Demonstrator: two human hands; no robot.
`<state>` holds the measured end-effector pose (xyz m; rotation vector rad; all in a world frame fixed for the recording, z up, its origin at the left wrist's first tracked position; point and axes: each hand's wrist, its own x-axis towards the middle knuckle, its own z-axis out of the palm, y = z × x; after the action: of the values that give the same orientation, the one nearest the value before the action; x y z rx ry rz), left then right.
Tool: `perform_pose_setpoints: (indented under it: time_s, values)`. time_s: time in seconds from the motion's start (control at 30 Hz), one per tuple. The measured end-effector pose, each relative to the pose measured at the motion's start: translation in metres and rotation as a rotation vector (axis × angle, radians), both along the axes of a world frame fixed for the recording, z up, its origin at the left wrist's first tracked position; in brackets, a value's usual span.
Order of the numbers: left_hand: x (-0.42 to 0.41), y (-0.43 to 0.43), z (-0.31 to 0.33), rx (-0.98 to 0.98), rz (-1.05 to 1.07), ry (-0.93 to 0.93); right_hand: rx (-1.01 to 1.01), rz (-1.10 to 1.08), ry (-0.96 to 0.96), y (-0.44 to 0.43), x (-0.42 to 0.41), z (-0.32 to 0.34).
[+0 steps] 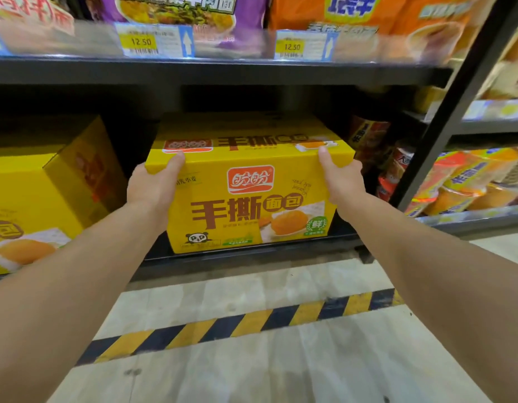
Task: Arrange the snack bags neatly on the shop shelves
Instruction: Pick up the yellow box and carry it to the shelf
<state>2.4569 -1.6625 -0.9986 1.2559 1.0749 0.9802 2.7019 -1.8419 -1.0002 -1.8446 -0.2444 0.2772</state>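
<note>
I see my left hand and right hand gripping the yellow box by its sides, thumbs on top. The box sits on the low shelf.

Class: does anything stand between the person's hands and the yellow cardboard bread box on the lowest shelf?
Nothing visible does. The left hand and right hand grip the yellow cardboard bread box at its upper front corners, thumbs on its top.
</note>
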Motion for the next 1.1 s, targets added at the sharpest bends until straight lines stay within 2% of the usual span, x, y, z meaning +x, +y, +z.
perform_pose_setpoints:
  time_s: [0.27,0.67,1.1]
  values:
    - [-0.022,-0.027,0.002,-0.045,0.014,-0.073,0.086,-0.047,0.008,-0.031,-0.029,-0.005]
    - [-0.105,-0.125,-0.004,-0.033,0.037,-0.023,0.219,-0.123,0.029,-0.125,-0.116,-0.017]
    - [-0.191,-0.236,-0.011,-0.104,-0.061,-0.053,0.175,-0.237,0.071,-0.251,-0.213,-0.009]
